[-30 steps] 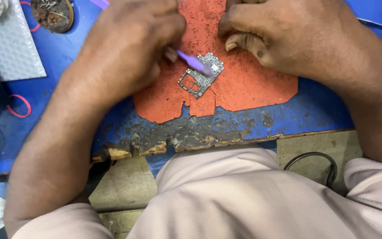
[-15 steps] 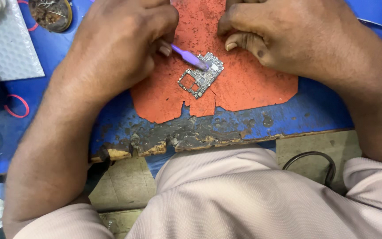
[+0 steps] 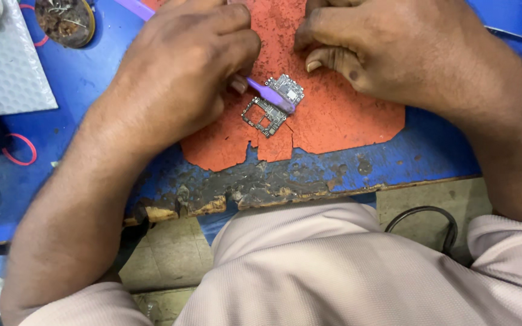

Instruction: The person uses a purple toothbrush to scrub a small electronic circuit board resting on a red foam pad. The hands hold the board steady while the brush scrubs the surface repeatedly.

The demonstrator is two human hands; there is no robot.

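A small grey circuit board (image 3: 271, 105) lies on a worn orange mat (image 3: 333, 115). My left hand (image 3: 182, 66) grips a purple brush (image 3: 270, 93); its head rests across the middle of the board, and the handle's far end (image 3: 133, 8) sticks out above my knuckles. My right hand (image 3: 388, 51) rests on the mat just right of and above the board. Its fingers are curled in and the thumb is bent; nothing shows in it, and it does not touch the board.
The mat sits on a blue bench (image 3: 80, 84) with a burnt, chipped front edge (image 3: 261, 184). At the back left are a grey honeycomb pad (image 3: 7, 66), a round tin of debris (image 3: 64, 21) and a red rubber band (image 3: 19, 149). A black cable loop (image 3: 423, 224) lies by my lap.
The brush head has swept back and forth over the board and now lies lower across its middle. My left hand has shifted slightly right. My right hand has stayed put.
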